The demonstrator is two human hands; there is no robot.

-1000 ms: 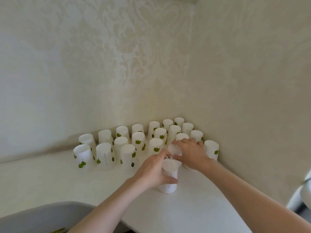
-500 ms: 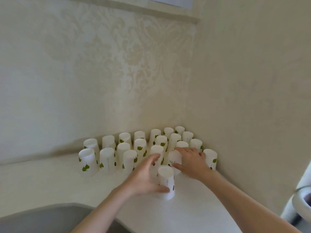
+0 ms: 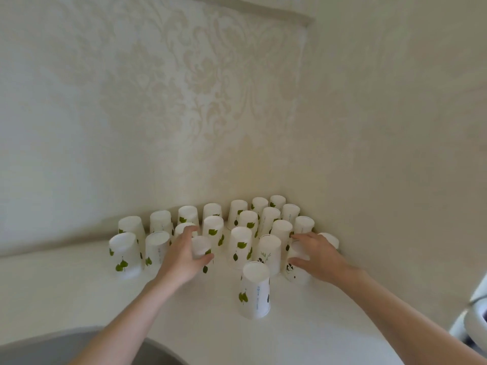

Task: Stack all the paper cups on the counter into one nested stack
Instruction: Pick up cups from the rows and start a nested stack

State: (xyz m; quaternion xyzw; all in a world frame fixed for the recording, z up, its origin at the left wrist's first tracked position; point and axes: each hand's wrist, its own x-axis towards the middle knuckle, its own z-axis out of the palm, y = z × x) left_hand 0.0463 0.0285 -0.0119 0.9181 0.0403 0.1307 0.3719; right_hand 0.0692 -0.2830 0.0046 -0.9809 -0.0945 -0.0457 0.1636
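Left hand (image 3: 184, 256) has left the stack (image 3: 255, 291), now gripping another cup (image 3: 201, 248).

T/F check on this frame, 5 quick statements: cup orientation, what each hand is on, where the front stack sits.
1. The cups on the counter stand upside down. True.
2. The left hand wraps a cup in the front row. True.
3. The right hand hangs clear of every cup. False: its fingers close around a cup at the right end of the cluster.
4. The front stack is held by both hands. False: it stands alone, nearer the camera, between the hands.
5. The cups are plain white. False: many carry green leaf prints.
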